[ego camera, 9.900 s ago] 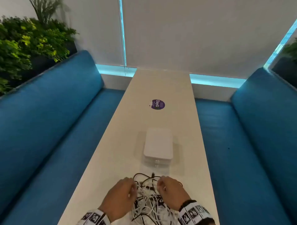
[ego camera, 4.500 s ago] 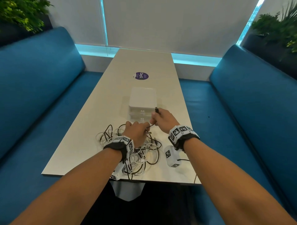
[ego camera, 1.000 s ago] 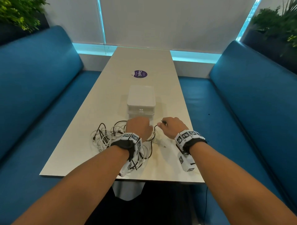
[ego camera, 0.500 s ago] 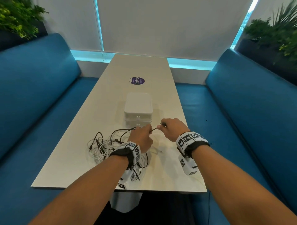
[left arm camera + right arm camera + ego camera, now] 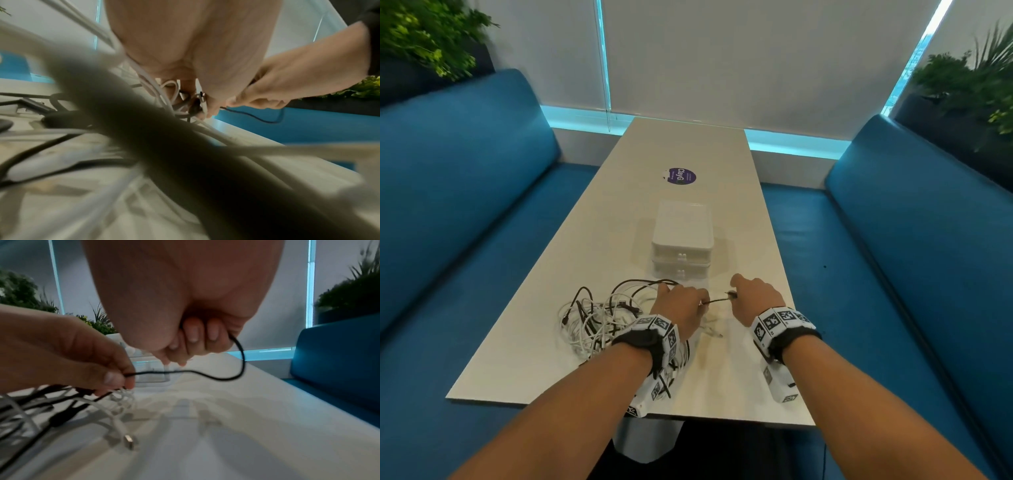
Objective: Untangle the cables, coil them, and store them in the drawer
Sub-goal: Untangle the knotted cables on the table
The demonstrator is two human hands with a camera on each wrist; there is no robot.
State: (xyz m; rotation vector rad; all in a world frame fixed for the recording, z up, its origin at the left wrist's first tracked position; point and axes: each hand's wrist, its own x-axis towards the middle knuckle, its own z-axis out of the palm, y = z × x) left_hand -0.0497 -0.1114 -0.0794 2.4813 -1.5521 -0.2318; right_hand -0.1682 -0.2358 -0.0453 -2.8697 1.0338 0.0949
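Observation:
A tangle of black and white cables (image 5: 599,318) lies on the white table (image 5: 688,144) near its front edge. My left hand (image 5: 681,308) sits at the tangle's right side and pinches a thin black cable (image 5: 185,371) between thumb and forefinger. My right hand (image 5: 753,296) holds the same black cable (image 5: 717,300) in curled fingers, a short span apart from the left. The cable sags in a loop below my right hand (image 5: 191,337). A loose white cable end with a metal plug (image 5: 128,441) rests on the table. The white drawer box (image 5: 683,240) stands shut just beyond both hands.
Blue bench seats (image 5: 465,192) run along both sides of the table. A purple round sticker (image 5: 681,176) marks the tabletop beyond the box. Plants (image 5: 424,37) stand at the back corners. Bare tabletop stretches behind the box.
Over the last second my hands have drawn a little apart along the black cable, the right hand pulling its end out to the right. The tangle stays in place.

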